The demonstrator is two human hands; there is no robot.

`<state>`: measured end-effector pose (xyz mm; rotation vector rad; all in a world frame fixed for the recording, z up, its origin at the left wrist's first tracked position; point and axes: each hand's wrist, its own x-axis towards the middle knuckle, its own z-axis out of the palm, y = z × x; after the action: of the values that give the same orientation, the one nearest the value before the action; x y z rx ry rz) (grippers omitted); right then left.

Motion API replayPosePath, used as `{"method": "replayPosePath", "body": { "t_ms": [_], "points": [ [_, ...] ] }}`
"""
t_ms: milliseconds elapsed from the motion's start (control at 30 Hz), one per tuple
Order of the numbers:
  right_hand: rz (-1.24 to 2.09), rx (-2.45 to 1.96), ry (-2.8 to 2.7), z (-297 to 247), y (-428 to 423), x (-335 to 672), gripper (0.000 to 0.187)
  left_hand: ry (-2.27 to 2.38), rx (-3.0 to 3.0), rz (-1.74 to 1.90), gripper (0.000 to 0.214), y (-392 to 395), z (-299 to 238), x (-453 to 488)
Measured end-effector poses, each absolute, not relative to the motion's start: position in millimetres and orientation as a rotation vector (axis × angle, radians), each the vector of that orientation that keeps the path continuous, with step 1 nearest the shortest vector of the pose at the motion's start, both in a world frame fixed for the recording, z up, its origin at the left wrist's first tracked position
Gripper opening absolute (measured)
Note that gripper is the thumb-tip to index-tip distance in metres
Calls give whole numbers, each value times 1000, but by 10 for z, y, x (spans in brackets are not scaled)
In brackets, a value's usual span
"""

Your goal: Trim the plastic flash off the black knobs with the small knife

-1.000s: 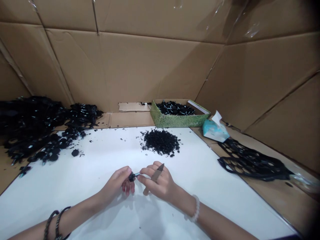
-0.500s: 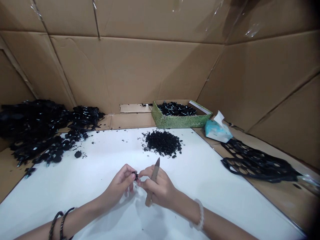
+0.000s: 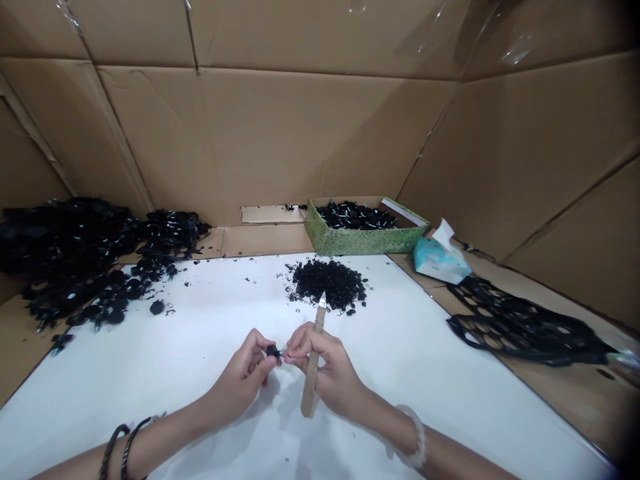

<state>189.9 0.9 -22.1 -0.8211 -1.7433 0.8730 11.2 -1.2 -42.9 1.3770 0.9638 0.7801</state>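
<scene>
Handwork at stem [image 3: 281,353], seemingly | left hand [image 3: 243,373] pinched black knob [image 3: 273,350] | right hand [image 3: 336,363]: fingers [image 3: 306,339] clasped knife [image 3: 311,383] | next likely called for steadiness

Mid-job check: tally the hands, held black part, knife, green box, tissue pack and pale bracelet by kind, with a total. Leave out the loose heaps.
Hands: 2, left hand and right hand
Held black part: 1
Knife: 1
Green box: 1
Tissue pack: 1
Pale bracelet: 1
Total: 7
</scene>
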Motion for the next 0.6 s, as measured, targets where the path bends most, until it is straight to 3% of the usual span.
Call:
{"method": "replayPosePath", "body": {
  "t_ms": [100,200,367,600],
  "points": [
    [825,-759,-1754,-186,3,1909,18,1017,1426,769,24,-21,-454,102],
    [979,-764,-1598,-146,51,1935,17,1002,1466,754,23,-27,-457,91],
    [1264,-984,-1203,-150,233,2006,32,998,1421,789,21,-13,-481,84],
    [1366,-1053,-983,-155,310,2074,31,1057,1324,865,22,-11,-455,120]
  ]
}}
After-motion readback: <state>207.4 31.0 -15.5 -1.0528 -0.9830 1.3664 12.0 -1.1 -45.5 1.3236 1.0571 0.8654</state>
